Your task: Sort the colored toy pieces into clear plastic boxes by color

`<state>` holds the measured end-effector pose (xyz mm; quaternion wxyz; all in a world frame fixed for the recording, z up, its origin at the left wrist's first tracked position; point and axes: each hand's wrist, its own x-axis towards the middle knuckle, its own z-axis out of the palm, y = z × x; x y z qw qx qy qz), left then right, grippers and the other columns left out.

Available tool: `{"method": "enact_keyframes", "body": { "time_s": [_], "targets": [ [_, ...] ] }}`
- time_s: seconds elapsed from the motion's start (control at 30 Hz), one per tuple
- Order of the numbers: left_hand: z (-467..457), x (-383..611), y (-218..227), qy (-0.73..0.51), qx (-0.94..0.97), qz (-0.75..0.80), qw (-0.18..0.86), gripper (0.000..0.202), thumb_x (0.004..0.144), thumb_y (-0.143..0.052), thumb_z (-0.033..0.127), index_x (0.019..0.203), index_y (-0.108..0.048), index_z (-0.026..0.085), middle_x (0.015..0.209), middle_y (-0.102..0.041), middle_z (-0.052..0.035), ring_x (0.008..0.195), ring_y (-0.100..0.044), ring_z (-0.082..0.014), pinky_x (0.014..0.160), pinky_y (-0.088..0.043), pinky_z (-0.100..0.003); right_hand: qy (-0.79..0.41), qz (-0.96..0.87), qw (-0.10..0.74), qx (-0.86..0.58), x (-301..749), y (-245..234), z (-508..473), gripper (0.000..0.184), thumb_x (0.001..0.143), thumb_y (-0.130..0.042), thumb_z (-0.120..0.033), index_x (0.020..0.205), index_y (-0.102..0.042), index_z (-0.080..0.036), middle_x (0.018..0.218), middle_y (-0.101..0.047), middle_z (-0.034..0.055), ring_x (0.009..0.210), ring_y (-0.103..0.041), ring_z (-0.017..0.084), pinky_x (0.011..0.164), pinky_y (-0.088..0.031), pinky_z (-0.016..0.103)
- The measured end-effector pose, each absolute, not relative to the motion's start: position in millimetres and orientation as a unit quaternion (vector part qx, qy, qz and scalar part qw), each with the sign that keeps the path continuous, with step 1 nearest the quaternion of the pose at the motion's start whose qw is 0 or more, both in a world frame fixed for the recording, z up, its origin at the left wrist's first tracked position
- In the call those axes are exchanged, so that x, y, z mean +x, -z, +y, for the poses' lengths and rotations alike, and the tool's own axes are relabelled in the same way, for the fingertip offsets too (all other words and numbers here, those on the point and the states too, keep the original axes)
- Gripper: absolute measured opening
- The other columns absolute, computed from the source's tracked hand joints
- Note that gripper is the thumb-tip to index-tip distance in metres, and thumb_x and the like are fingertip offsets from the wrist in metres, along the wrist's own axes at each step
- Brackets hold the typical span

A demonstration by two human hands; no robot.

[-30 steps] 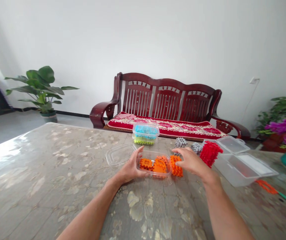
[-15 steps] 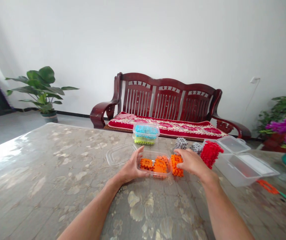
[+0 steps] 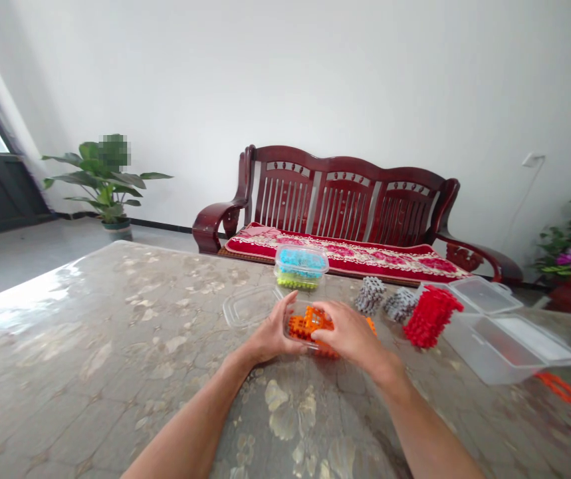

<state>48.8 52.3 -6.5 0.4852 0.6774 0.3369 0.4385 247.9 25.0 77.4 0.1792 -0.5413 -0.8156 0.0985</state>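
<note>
A small clear plastic box (image 3: 296, 313) with orange toothed blocks (image 3: 308, 322) in it sits on the table in front of me. My left hand (image 3: 270, 334) grips its left end, fingers curled round the wall. My right hand (image 3: 347, 334) lies over the box from the right, fingers bent down onto the orange blocks; what its fingertips hold is hidden. The box's clear lid (image 3: 248, 307) lies just to the left.
Behind stands a shut clear box of blue and green blocks (image 3: 300, 265). To the right are two grey block stacks (image 3: 385, 299), a red block stack (image 3: 429, 315) and a large open clear bin (image 3: 499, 336). A wooden sofa (image 3: 345, 213) is beyond the patterned table (image 3: 115, 332).
My right hand moved left from the loose orange stack beside the box to over the box. The camera view shifted slightly left. My left hand kept its grip.
</note>
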Motion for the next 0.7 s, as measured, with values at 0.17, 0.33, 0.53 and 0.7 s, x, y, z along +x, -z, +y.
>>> {"method": "enact_keyframes", "body": {
  "time_s": [0.17,0.33,0.53,0.7],
  "targets": [
    [53,47,9,-0.444,0.681,0.331,0.478,0.123,0.054,-0.093,0.042,0.154,-0.024,0.022,0.152,-0.038,-0.0177,0.140,-0.038,-0.0388,0.115,-0.034,-0.053,-0.143,-0.811,0.216,-0.524,240,-72,29,0.049,0.079,-0.068,-0.030,0.127,-0.064,-0.021,0.122,-0.070,0.0085,0.107,-0.065,0.025,0.095,-0.047,0.036],
    [54,49,10,-0.445,0.672,0.317,0.500,0.124,0.055,-0.092,0.043,0.154,-0.022,0.020,0.149,-0.040,-0.0178,0.137,-0.042,-0.0374,0.113,-0.038,-0.051,-0.149,-0.770,0.263,-0.562,262,-82,36,0.035,0.083,-0.061,-0.025,0.117,-0.069,-0.022,0.111,-0.075,0.0063,0.092,-0.069,0.021,0.088,-0.050,0.034],
    [54,47,12,-0.436,0.686,0.350,0.466,0.121,0.055,-0.092,0.042,0.153,-0.024,0.021,0.153,-0.037,-0.0177,0.137,-0.042,-0.0372,0.116,-0.034,-0.052,-0.120,-0.752,0.220,-0.610,321,-90,49,0.043,0.078,-0.060,-0.021,0.121,-0.067,-0.021,0.118,-0.073,0.0080,0.102,-0.068,0.023,0.090,-0.051,0.034],
    [52,47,7,-0.430,0.690,0.363,0.456,0.120,0.057,-0.092,0.044,0.153,-0.024,0.021,0.150,-0.041,-0.0172,0.136,-0.044,-0.0367,0.116,-0.035,-0.053,-0.089,-0.747,0.092,-0.653,355,-84,47,0.057,0.071,-0.064,-0.023,0.128,-0.064,-0.019,0.127,-0.068,0.0113,0.115,-0.062,0.029,0.100,-0.045,0.039]
  ]
}}
